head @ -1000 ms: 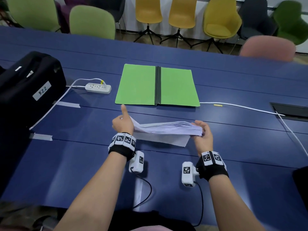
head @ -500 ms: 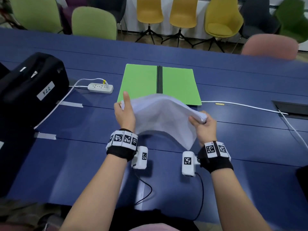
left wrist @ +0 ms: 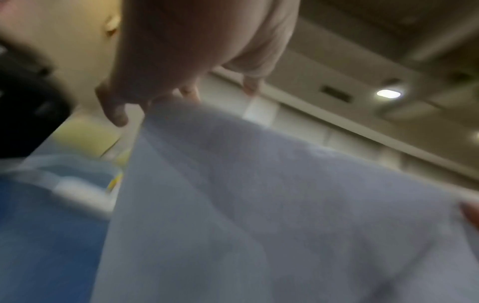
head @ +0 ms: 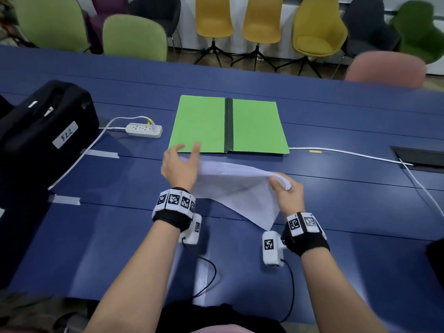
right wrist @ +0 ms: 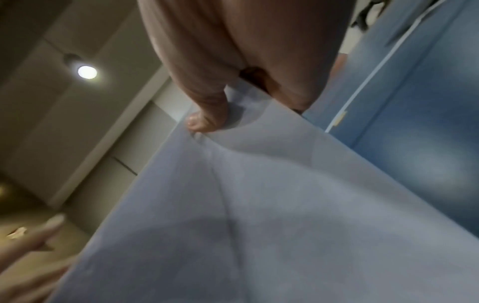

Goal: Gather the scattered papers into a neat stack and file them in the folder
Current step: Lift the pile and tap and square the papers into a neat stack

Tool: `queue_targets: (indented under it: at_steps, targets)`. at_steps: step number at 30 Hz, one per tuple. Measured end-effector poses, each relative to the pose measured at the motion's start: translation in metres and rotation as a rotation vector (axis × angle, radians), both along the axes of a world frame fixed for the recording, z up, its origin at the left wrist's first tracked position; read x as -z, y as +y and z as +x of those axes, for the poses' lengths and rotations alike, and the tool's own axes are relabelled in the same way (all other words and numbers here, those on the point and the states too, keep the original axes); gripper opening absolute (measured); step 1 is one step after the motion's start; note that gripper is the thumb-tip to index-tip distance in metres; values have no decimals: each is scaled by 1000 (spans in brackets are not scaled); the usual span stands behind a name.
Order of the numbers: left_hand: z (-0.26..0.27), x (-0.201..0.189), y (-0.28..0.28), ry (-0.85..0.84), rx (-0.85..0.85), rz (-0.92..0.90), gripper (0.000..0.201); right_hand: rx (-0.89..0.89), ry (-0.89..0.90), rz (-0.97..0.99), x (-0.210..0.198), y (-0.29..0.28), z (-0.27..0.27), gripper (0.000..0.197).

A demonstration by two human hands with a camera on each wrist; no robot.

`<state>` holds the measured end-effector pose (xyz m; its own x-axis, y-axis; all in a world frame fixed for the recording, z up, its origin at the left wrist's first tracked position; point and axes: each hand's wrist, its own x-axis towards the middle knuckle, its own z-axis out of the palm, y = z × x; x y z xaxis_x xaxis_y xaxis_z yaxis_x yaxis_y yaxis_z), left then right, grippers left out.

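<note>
The green folder (head: 204, 126) lies open and flat on the blue table (head: 348, 212), just beyond my hands. Between my hands a stack of white papers (head: 240, 186) hangs above the table, with one loose corner drooping toward me. My right hand (head: 281, 183) pinches the stack's right edge, thumb on top, as the right wrist view shows on the papers (right wrist: 285, 205). My left hand (head: 186, 150) has its fingers and thumb spread and straight, its palm against the stack's left edge. The left wrist view is blurred and shows the papers (left wrist: 259, 205) below the spread fingers.
A black bag (head: 43, 121) labelled 522 sits at the left. A white power strip (head: 144, 129) lies left of the folder, and its cable (head: 348, 155) runs right to a table hatch (head: 418, 157). Tape strips (head: 102, 153) mark the table. Chairs (head: 134, 39) line the far side.
The stack, lifted and tilted toward me half a second ago, has dropped flatter and moved a little forward. My left hand has gone from holding the edge to spread fingers.
</note>
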<state>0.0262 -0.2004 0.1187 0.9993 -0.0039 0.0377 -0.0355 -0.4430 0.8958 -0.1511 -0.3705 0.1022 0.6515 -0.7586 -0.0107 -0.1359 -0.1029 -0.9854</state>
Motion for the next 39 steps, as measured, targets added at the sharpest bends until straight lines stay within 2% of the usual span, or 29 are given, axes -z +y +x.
queue_targets:
  at_steps: [2,4,5,7,9,11,13,15,16,17,20,22,24,25,27,31,35,37,38,39]
  targets:
    - [-11,-28,-4,-253,338,213,58,-76,11,-96,-17,1,5,31]
    - [-19,-48,-9,-268,742,329,57,-145,68,-229,-34,1,13,17]
    - [-20,-54,-11,-246,870,389,52,-179,101,-301,-43,1,17,9]
    - [-20,-60,-14,-230,949,462,39,-220,127,-399,-61,2,22,16]
    - [-22,-59,-14,-202,944,449,40,-220,66,-397,-76,2,26,24]
    - [-26,-52,-12,-175,917,388,36,-212,39,-380,-81,-3,25,39]
    - [-27,-43,-5,-109,874,247,34,-220,178,-401,-74,-17,17,46]
    - [-24,-36,5,-18,809,67,42,-214,351,-417,-62,-33,1,50]
    - [-22,-34,10,15,778,-9,44,-194,362,-382,-58,-39,-6,50]
    - [-20,-32,15,43,751,-65,39,-166,325,-314,-52,-45,-12,47]
    - [-19,-27,23,104,637,-174,26,-75,59,64,-42,-38,-19,18]
    - [-21,-21,22,157,567,-269,24,-103,-33,249,-34,-25,-15,24]
    - [-27,-18,17,210,513,-377,21,-162,-1,251,-28,-7,-7,21]
    - [-30,-16,13,224,489,-406,18,-140,-4,234,-28,1,-2,12]
    - [-37,-17,5,219,435,-447,16,-46,-59,186,-34,12,9,16]
    - [-47,-34,-9,191,371,-573,26,9,-157,63,-51,19,22,18]
    - [-49,-35,-11,244,282,-633,33,-31,-157,98,-54,18,18,15]
    - [-45,-34,-8,236,290,-630,63,-45,-141,98,-55,14,17,7]
    - [-44,-36,-8,226,298,-631,79,-37,-143,109,-54,12,18,12]
    - [-43,-38,-9,220,307,-637,85,-32,-142,111,-53,9,19,26]
